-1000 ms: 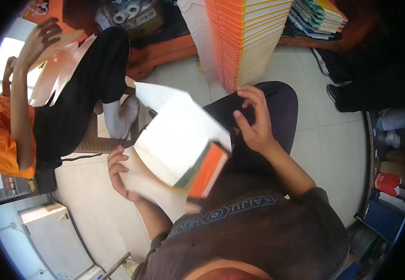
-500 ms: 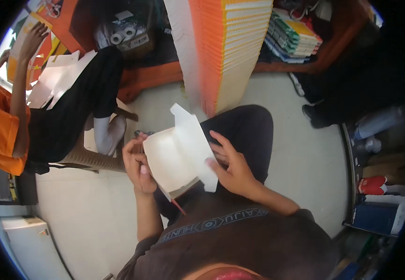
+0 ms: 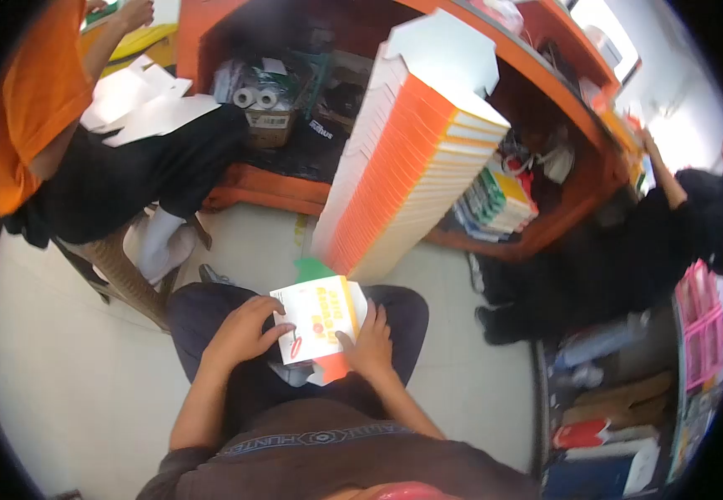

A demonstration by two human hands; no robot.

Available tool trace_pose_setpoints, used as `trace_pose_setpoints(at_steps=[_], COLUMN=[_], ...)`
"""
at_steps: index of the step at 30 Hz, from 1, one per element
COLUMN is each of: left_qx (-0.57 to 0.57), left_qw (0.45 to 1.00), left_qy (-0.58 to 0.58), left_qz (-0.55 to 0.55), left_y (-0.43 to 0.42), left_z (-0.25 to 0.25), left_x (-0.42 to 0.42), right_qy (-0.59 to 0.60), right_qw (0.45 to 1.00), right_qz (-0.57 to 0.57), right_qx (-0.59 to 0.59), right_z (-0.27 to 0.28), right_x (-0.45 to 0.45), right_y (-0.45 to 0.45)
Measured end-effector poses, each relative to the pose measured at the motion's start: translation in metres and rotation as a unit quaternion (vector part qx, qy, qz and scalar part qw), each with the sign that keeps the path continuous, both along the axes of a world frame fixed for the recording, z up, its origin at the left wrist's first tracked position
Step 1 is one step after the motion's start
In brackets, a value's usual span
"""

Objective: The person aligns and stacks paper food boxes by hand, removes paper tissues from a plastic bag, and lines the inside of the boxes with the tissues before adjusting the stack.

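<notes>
A small cardboard box (image 3: 311, 321) lies over my lap, its white printed face with yellow and orange lettering turned up. A green flap sticks out at its far side and an orange flap at the near side. My left hand (image 3: 249, 329) grips the box's left edge, fingers bent over the printed face. On the right edge my right hand (image 3: 367, 346) is closed, with the thumb on top and fingers along the side. Just beyond my knees rises a tall stack of nested orange and white cartons (image 3: 403, 167).
To the left a person in an orange sleeve (image 3: 45, 108) sits with white card sheets (image 3: 149, 104) on their lap. An orange shelf unit (image 3: 286, 187) holds rolls and packs of booklets (image 3: 495, 204). Another person in black (image 3: 578, 267) stands right, near a shelf with a pink rack (image 3: 702, 321).
The box has turned from its plain white inside to its printed face and sits lower, over my lap. Both hands have shifted with it. The view has tilted up, showing the stack's top.
</notes>
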State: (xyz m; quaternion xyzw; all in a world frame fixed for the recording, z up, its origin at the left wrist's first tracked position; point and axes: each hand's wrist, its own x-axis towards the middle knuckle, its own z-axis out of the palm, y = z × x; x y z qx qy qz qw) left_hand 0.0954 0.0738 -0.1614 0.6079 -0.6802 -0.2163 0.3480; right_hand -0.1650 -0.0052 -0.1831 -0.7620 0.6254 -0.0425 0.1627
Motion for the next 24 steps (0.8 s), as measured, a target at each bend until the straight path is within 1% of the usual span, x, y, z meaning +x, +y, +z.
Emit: trace_pose_setpoints(at_steps=[2, 3, 4, 6, 7, 8, 11, 12, 15, 16, 19, 21, 24], left_qx=[0.012, 0.019, 0.008, -0.028, -0.046, -0.046, -0.051, -0.056, -0.068, -0.069, -0.075, -0.092, -0.124], left_qw=[1.0, 1.0, 0.999, 0.999, 0.999, 0.998, 0.997, 0.997, 0.997, 0.996, 0.995, 0.991, 0.983], left_qy=[0.018, 0.025, 0.031, 0.027, 0.025, 0.032, 0.045, 0.049, 0.043, 0.046, 0.062, 0.086, 0.061], left_qz=[0.0, -0.004, -0.013, -0.014, -0.016, -0.019, -0.024, -0.022, -0.021, -0.014, 0.025, 0.053, 0.124], left_y=[0.008, 0.011, 0.013, 0.014, 0.013, 0.012, 0.019, 0.022, 0.036, 0.043, 0.063, 0.078, 0.096], left_z=[-0.003, -0.006, -0.01, -0.023, -0.026, -0.026, -0.018, -0.017, -0.01, -0.008, -0.011, -0.007, -0.004], left_x=[-0.003, -0.004, -0.005, -0.008, -0.011, -0.014, -0.02, -0.022, -0.022, -0.022, -0.017, -0.011, -0.007], right_qy=[-0.163, -0.245, -0.308, -0.384, -0.421, -0.468, -0.304, -0.287, -0.249, -0.28, -0.326, -0.34, -0.343], right_qw=[0.982, 0.959, 0.944, 0.904, 0.877, 0.853, 0.942, 0.939, 0.965, 0.953, 0.936, 0.936, 0.935], right_qz=[0.005, 0.003, -0.008, -0.101, -0.148, -0.186, -0.105, -0.116, -0.075, -0.1, -0.126, -0.092, -0.067], right_qx=[0.093, 0.142, 0.118, 0.158, 0.176, 0.135, 0.095, 0.149, 0.039, 0.053, 0.032, -0.002, -0.05], right_z=[-0.032, -0.05, -0.064, -0.108, -0.115, -0.122, -0.109, -0.085, -0.102, -0.084, -0.048, -0.035, -0.01], right_x=[-0.016, -0.024, -0.028, -0.043, -0.046, -0.049, -0.046, -0.039, -0.04, -0.032, -0.018, -0.02, -0.027], right_y=[-0.012, -0.016, -0.014, -0.034, -0.037, -0.036, -0.028, -0.022, -0.012, -0.002, 0.019, 0.03, 0.036])
